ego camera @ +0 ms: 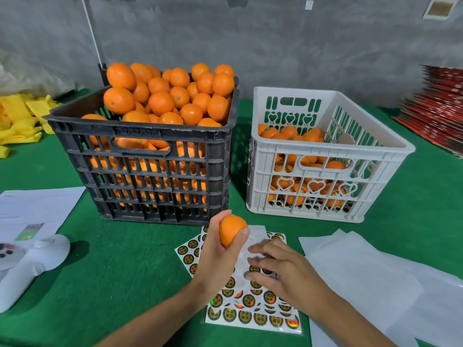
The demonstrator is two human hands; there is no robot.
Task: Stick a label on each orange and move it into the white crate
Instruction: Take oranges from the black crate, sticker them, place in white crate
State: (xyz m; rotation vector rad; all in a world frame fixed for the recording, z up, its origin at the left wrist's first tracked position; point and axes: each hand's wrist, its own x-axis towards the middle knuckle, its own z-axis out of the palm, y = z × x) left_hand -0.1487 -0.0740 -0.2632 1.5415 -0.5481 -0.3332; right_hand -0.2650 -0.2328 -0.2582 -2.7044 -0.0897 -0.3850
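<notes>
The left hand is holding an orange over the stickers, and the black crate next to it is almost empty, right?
Not quite. The left hand does hold an orange over the stickers, but the black crate is not almost empty: the head view shows it heaped with oranges above its rim. The white crate is the partly filled one.

even bright light, soft shadows, edges warped
</notes>
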